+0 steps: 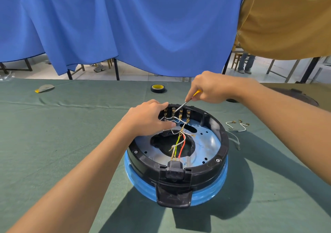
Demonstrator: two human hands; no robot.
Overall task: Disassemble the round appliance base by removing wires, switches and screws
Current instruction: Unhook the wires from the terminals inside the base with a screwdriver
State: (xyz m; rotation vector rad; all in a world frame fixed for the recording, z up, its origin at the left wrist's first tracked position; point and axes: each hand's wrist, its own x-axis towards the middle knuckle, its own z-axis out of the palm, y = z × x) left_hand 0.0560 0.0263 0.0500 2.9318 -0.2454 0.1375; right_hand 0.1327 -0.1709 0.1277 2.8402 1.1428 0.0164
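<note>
Right hand (211, 87): mine, closed around a screwdriver (186, 101) with a yellow handle; its metal shaft slants down to the row of switch terminals (176, 113) at the far wall of the appliance base (222, 143).

Left hand (148, 118): mine, laid over the far-left rim of the base, fingers curled among the white wires (174, 121) just below the terminals; thumb and fingers are drawn close, but I cannot tell for certain whether a wire is pinched.

Step in hand, as I judge it: freeing a wire connector from a switch terminal, with the left hand steadying the loom. The next move calls for levering the brass clip off its tab without slipping, then drawing the wire clear.

Appliance base: round, black rim over a blue skirt, sitting on the green-covered counter (53, 143) directly before me. Contents: silver inner plate with a dark central opening; a red wire (181, 147), a green-yellow wire (176, 144) and white leads running from the near-side power socket (174, 172) toward the terminals; rim screws (217, 160) not yet out.

Right of the base, on the counter: loose white wires (236, 126) with brass ends, already off.

Beyond the base: a roll of black tape (158, 89). Far left of it: a small grey-and-yellow object (44, 88), not identifiable.
</note>
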